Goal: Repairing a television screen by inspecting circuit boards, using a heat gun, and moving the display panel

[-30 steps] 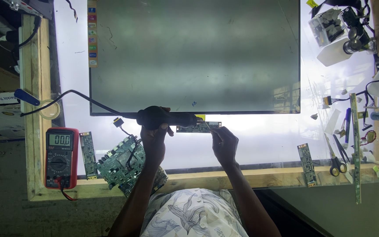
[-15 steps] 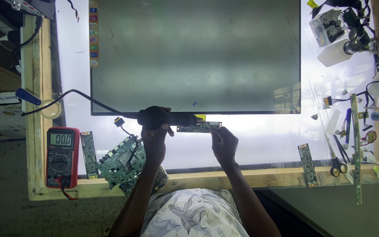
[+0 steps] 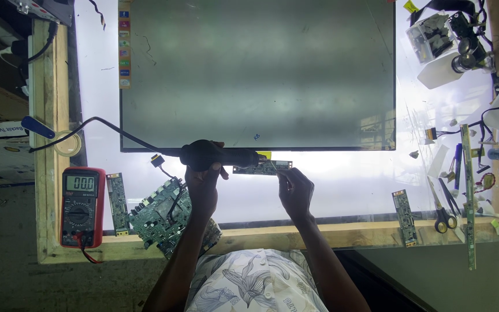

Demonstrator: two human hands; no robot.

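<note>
**Hot tool close to a thin panel edge**

The left hand (image 3: 203, 185) is wrapped around a black heat tool (image 3: 218, 156), its nozzle over the narrow circuit strip (image 3: 263, 167) at the near edge of the screen panel (image 3: 258, 75). The right hand (image 3: 294, 190) pinches a thin probe against the strip. Lingering heat could scorch the strip; the cord (image 3: 116, 132) could snag.

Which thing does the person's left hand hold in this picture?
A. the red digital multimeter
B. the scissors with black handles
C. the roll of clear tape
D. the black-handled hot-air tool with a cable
D: the left hand grips the black-handled hot-air tool with a cable, its tip aimed at the narrow green circuit strip below the large dark display panel.
</note>
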